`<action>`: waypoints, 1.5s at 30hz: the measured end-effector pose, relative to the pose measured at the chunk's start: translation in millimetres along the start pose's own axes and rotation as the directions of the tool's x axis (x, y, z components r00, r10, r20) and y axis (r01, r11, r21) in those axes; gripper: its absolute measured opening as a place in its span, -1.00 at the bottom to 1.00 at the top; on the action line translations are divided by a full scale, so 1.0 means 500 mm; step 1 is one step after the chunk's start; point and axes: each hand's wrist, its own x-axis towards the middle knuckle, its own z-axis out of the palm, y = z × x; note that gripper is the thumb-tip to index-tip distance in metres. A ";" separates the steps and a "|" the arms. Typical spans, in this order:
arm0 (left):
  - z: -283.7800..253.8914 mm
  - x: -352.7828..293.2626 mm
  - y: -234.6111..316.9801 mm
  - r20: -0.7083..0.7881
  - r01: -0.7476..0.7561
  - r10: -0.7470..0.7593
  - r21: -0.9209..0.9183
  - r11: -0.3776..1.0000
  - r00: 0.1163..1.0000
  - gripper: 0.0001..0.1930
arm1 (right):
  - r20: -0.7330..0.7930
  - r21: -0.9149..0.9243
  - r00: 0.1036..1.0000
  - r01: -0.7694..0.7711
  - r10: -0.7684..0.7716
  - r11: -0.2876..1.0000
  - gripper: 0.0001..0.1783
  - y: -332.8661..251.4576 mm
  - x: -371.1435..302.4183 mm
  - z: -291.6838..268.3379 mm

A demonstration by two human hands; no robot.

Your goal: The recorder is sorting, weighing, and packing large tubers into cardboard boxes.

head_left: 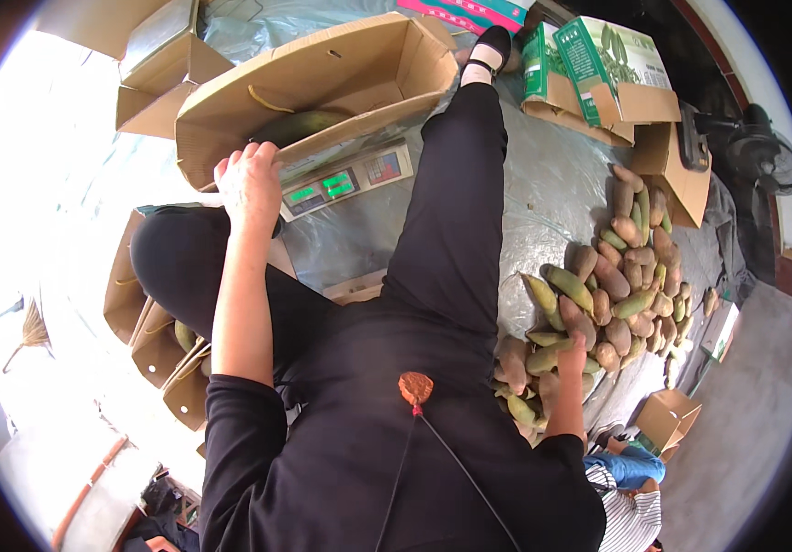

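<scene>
My left hand (251, 182) is closed over the near edge of an open cardboard box (322, 64), which has a yellow cord handle. Inside it lies a long, dark green vegetable (299, 125). The box rests over a digital scale (385, 172) with a lit green display. Over on the right, my right hand (573, 357) reaches into a heap of long brown and green vegetables (631, 276). Its fingers are closed at the end of a green vegetable (546, 359); how firmly they grip is hard to make out.
Green-printed cartons (617, 64) and a plain box (677, 175) stand at the far right near a black fan (764, 152). More open boxes (152, 340) are beside my left knee. Plastic sheeting (552, 207) covers the floor. Another person (631, 497) is at the lower right.
</scene>
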 end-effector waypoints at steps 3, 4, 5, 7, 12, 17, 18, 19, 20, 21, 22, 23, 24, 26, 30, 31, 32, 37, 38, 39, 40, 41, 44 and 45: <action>-0.008 -0.002 0.002 -0.006 0.020 -0.020 -0.014 1.000 1.000 -0.87 | -0.082 0.194 0.995 0.078 -0.063 0.978 -0.35 -0.064 0.065 -0.051; -0.008 0.000 0.002 -0.002 0.014 -0.014 -0.019 1.000 1.000 -0.87 | -0.165 0.329 0.981 0.153 -0.103 0.932 -0.32 -0.090 0.087 -0.070; -0.005 -0.002 -0.004 0.008 0.026 -0.026 -0.005 1.000 1.000 -0.87 | -0.183 0.395 0.976 0.180 -0.115 0.901 -0.32 -0.166 0.102 -0.102; -0.007 -0.004 -0.005 0.011 0.037 -0.037 -0.009 0.999 0.999 -0.87 | -0.278 0.444 0.942 0.301 -0.189 0.844 -0.33 -0.330 0.116 -0.180; -0.003 -0.003 -0.006 0.035 0.044 -0.042 -0.034 0.998 0.998 -0.84 | -0.456 0.594 0.785 0.619 -0.419 0.514 -0.38 -0.664 0.110 -0.337; -0.002 -0.002 -0.005 0.032 0.043 -0.042 -0.035 0.998 0.999 -0.85 | -0.528 0.687 0.614 0.715 -0.586 0.130 -0.40 -0.895 0.111 -0.379; -0.005 -0.002 -0.005 0.024 0.039 -0.038 -0.036 0.999 0.999 -0.84 | -0.525 0.700 0.585 0.710 -0.619 0.077 -0.41 -0.940 0.105 -0.373; -0.003 -0.001 -0.004 0.026 0.031 -0.030 -0.041 0.999 0.999 -0.84 | -0.494 0.726 0.583 0.685 -0.645 0.064 -0.41 -0.979 0.099 -0.360; -0.005 -0.001 -0.006 0.027 0.037 -0.036 -0.028 0.999 0.999 -0.87 | -0.461 0.752 0.577 0.657 -0.674 0.048 -0.41 -1.019 0.095 -0.343; -0.009 -0.001 -0.005 0.026 0.039 -0.039 -0.020 0.999 0.999 -0.90 | -0.447 0.744 0.553 0.667 -0.703 0.051 -0.42 -1.051 0.102 -0.321; -0.011 -0.003 -0.006 0.027 0.035 -0.034 -0.021 0.999 0.999 -0.90 | -0.430 0.738 0.528 0.673 -0.733 0.052 -0.43 -1.079 0.111 -0.291; -0.013 -0.004 -0.009 0.027 0.036 -0.035 -0.011 0.999 0.999 -0.90 | -0.417 0.676 0.489 0.730 -0.766 0.098 -0.44 -1.106 0.108 -0.264; -0.012 -0.003 -0.007 0.027 0.028 -0.028 -0.007 1.000 0.999 -0.89 | -0.402 0.605 0.458 0.783 -0.793 0.145 -0.44 -1.126 0.105 -0.238; -0.008 0.008 0.006 0.034 -0.006 0.006 -0.018 1.000 0.999 -0.88 | -0.486 0.157 0.299 0.954 -0.821 0.255 -0.46 -1.149 0.125 -0.188; -0.006 0.005 0.005 0.025 0.023 -0.023 0.018 1.000 0.999 -0.85 | -0.305 -0.217 0.349 0.880 -0.886 0.422 -0.72 -1.204 0.096 -0.085; -0.003 0.002 -0.003 0.019 0.012 -0.013 0.035 0.999 1.000 -0.85 | -0.364 -0.143 0.318 0.910 -0.876 0.390 -0.73 -1.211 0.084 -0.070; 0.000 0.004 -0.004 0.012 -0.011 0.011 0.045 0.999 1.000 -0.84 | -0.429 -0.079 0.294 0.930 -0.854 0.360 -0.73 -1.204 0.077 -0.068; 0.012 0.005 -0.013 0.035 -0.004 0.002 0.078 0.997 0.999 -0.76 | -0.591 0.134 0.349 0.931 -0.727 0.339 -0.75 -1.104 0.092 -0.117; 0.019 0.006 -0.010 0.033 -0.016 0.014 0.084 0.996 0.999 -0.75 | -0.638 0.205 0.355 0.934 -0.684 0.293 -0.82 -1.069 0.110 -0.126; 0.024 0.005 -0.011 0.053 -0.008 0.003 0.098 0.995 0.999 -0.75 | -0.639 0.299 0.452 0.892 -0.623 0.341 -0.86 -1.027 0.122 -0.132; 0.024 0.006 -0.014 0.070 0.002 -0.011 0.118 0.993 0.998 -0.74 | -0.603 0.430 0.571 0.821 -0.558 0.375 -0.86 -0.977 0.128 -0.139; 0.026 0.005 -0.018 0.056 0.003 -0.009 0.121 0.993 0.998 -0.74 | -0.526 0.566 0.689 0.721 -0.499 0.400 -0.86 -0.922 0.151 -0.123; 0.030 0.003 -0.031 0.058 0.003 -0.013 0.166 0.986 0.998 -0.74 | -0.365 0.690 0.905 0.421 -0.219 0.588 -0.84 -0.735 0.175 -0.077; 0.029 0.000 -0.040 0.045 0.006 -0.013 0.163 0.987 0.999 -0.74 | -0.249 0.700 0.958 0.280 -0.144 0.657 -0.82 -0.675 0.174 -0.050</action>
